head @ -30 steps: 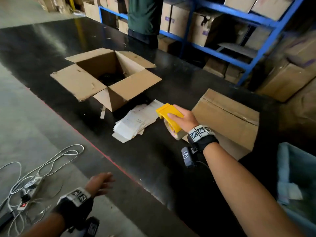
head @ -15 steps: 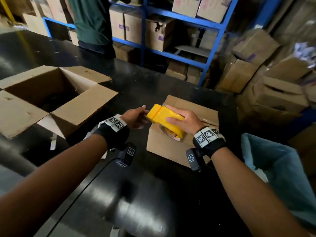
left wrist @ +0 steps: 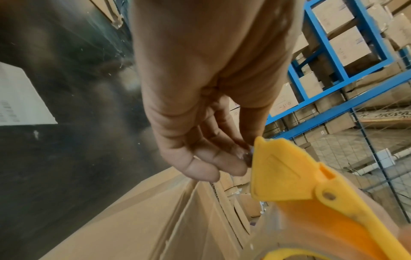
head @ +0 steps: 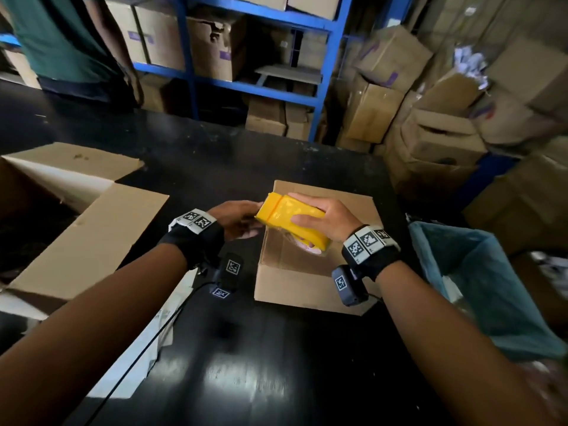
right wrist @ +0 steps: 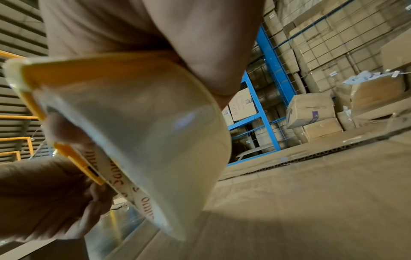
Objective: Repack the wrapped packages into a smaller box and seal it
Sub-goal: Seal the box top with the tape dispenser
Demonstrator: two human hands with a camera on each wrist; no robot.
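Observation:
A small brown closed box (head: 310,272) sits on the black table (head: 276,364). My right hand (head: 325,218) grips a yellow tape dispenser (head: 287,215) just above the box's near-left top edge. The clear tape roll (right wrist: 144,132) inside it fills the right wrist view, over the box top (right wrist: 311,193). My left hand (head: 241,218) meets the dispenser's front end. In the left wrist view its fingers (left wrist: 231,163) curl and pinch the tape end at the yellow dispenser's (left wrist: 289,176) mouth, above the box (left wrist: 133,219). No wrapped packages show.
A large open box (head: 92,229) stands at the left with flaps spread. White papers (head: 159,333) lie between it and my left arm. A blue-lined bin (head: 479,287) stands at the right. Blue shelving (head: 322,72), stacked cartons and a person in green (head: 61,41) lie beyond the table.
My right hand carried the dispenser from the papers to over the small box. My left hand rose from low at my side to the dispenser's front end.

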